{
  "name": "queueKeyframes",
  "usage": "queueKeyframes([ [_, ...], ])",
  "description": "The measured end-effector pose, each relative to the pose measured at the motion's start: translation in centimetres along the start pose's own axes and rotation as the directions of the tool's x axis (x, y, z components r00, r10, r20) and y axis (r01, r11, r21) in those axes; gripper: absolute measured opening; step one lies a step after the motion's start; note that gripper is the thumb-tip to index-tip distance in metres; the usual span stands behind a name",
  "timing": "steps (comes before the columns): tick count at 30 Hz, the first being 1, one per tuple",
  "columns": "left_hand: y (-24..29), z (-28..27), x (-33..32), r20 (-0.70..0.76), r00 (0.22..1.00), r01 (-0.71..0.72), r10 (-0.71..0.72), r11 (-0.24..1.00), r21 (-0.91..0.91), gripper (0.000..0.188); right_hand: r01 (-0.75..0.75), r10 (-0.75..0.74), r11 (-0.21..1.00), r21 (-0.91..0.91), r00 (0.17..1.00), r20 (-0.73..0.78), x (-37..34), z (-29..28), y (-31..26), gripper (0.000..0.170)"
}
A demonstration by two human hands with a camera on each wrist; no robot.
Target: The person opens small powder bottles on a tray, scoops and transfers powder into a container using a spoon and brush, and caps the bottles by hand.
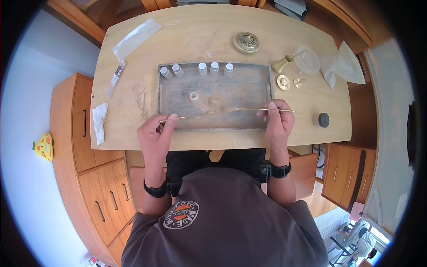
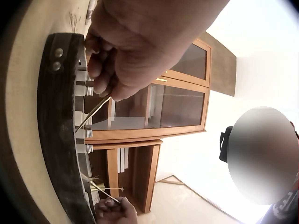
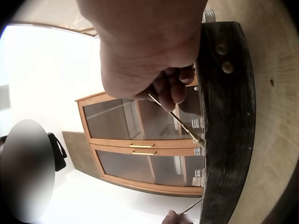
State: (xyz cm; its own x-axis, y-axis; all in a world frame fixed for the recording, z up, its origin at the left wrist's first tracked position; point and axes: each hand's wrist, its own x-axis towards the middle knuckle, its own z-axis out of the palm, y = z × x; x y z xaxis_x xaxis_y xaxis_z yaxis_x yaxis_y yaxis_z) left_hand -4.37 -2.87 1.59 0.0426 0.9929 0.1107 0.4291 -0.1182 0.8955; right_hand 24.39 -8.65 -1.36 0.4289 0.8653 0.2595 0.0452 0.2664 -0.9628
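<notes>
In the head view, the left hand (image 1: pixel 155 135) pinches a thin brass tool (image 1: pixel 181 117) over the front left of a grey wooden tray (image 1: pixel 214 129). The right hand (image 1: pixel 279 122) grips a longer brass rod (image 1: pixel 253 109) near the tray's right edge, its tip pointing left over the tray. A small uncapped jar (image 1: pixel 193 96) stands inside, left of brownish powder (image 1: pixel 215 104). Along the back of the tray are several white-capped vials (image 1: pixel 203 68). The left wrist view shows the left tool (image 2: pixel 96 112) slanting toward the tray; the right wrist view shows the right rod (image 3: pixel 180 122) doing likewise.
Behind the tray sits a round brass burner (image 1: pixel 246 42). To the right are a brass vase (image 1: pixel 282 63), small brass pieces (image 1: pixel 283 82), a clear dish (image 1: pixel 307 59) and a dark-lidded jar (image 1: pixel 322 119). On the left lie a plastic sleeve (image 1: pixel 137 39) and crumpled tissue (image 1: pixel 99 123).
</notes>
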Motion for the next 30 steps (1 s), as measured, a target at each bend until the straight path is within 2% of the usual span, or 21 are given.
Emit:
queueKeyframes([
  [7, 0.2, 0.6, 0.2, -0.011, 1.000, 0.004, -0.003, 1.000, 0.014, 0.014, 0.023, -0.023, 1.000, -0.011, 1.000, -0.011, 0.2, 0.3, -0.1, 0.014],
  [10, -0.1, 0.8, 0.3, -0.026, 0.999, -0.029, 0.029, 1.000, 0.001, 0.014, 0.030, -0.029, 0.997, -0.071, 1.000, 0.006, 0.1, 0.5, -0.4, 0.015],
  [12, -0.1, 0.9, 0.4, -0.039, 0.998, -0.053, 0.052, 0.999, -0.011, 0.014, 0.013, -0.001, 0.982, -0.191, 0.998, 0.063, 0.1, 0.6, -0.5, 0.015],
  [21, 0.7, 1.2, 0.1, -0.024, 0.997, -0.067, 0.067, 0.998, 0.005, 0.014, 0.039, 0.000, 0.984, -0.175, 0.976, 0.216, 0.3, 0.5, -0.6, 0.013],
  [30, 0.8, 1.4, 0.0, -0.008, 0.999, -0.054, 0.054, 0.999, -0.005, 0.013, 0.025, 0.011, 0.987, -0.160, 0.976, 0.218, 0.2, 0.5, -0.7, 0.014],
])
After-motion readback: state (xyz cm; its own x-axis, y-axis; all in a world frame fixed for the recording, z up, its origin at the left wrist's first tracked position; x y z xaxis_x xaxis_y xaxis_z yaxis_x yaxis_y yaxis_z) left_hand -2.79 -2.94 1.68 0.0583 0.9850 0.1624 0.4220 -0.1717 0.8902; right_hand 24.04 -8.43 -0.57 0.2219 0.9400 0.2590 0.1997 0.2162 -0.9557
